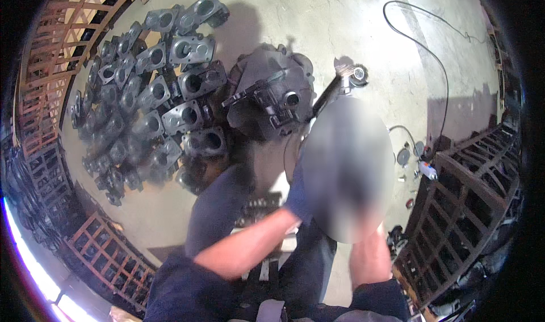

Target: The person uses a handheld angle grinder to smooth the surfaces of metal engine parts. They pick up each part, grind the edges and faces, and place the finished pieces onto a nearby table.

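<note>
The concrete floor (352, 32) is the biggest thing here, pale and cracked, and everything sits on it. Brown metal racks (465, 203) stand at the right side, and more racks (51, 78) curve round the left side. A big heap of grey metal castings (153, 95) lies on the floor at the upper left, each one a blocky piece with a round hole in it. Just beside the heap, near the middle, sits one large dark casting (267, 98), rounder and bigger than the rest. The person's dark trouser legs (218, 208) come up from below, close to this big piece. A long black cable (437, 61) loops across the floor at the upper right. A power tool (340, 83) with a round shiny head points up and away, right next to the big casting. A blurred patch covers both hands, so the left hand (298, 200) shows only as a bit of dark blue glove at the end of a bare forearm, and the right hand (366, 220) is hidden above the other forearm. I cannot tell how the fingers are set or what they hold. A few small round discs (406, 154) lie on the floor by the right rack.
</note>
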### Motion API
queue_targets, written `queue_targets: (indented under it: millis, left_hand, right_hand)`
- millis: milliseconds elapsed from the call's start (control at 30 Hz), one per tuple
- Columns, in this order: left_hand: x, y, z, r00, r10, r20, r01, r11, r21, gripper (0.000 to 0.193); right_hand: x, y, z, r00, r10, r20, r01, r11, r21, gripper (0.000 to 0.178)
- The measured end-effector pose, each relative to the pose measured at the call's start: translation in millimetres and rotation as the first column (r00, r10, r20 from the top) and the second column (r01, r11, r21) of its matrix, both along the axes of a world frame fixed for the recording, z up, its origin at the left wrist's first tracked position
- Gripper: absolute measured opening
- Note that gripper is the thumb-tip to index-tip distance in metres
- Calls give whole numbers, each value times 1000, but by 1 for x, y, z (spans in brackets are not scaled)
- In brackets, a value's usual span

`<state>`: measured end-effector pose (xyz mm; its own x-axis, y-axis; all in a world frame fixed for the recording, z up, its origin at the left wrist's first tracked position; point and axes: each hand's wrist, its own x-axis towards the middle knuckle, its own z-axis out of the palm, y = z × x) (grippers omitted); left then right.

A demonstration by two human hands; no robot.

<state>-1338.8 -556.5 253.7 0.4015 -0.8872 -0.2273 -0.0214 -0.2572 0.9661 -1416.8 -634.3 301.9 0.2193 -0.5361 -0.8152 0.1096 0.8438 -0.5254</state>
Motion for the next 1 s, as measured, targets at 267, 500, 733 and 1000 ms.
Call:
queue_targets:
  millis: [267,500,733,1000]
  left_hand:
    - [45,62,92,741,425,-519,30,752,659,55]
    - [64,52,67,681,454,-574,7,780,626,44]
    - [89,30,75,528,542,-654,81,735,674,34]
    - [93,4,81,753,400,-522,111,705,700,35]
  right_hand:
    - [54,44,28,997,-8,81,-20,939,342,37]
    - [71,20,3,960,272,-62,-264,958,115,28]
    - [82,8,-13,972,224,-74,-185,919,348,29]
    - [71,16,-62,986,161,-28,-138,909,393,38]
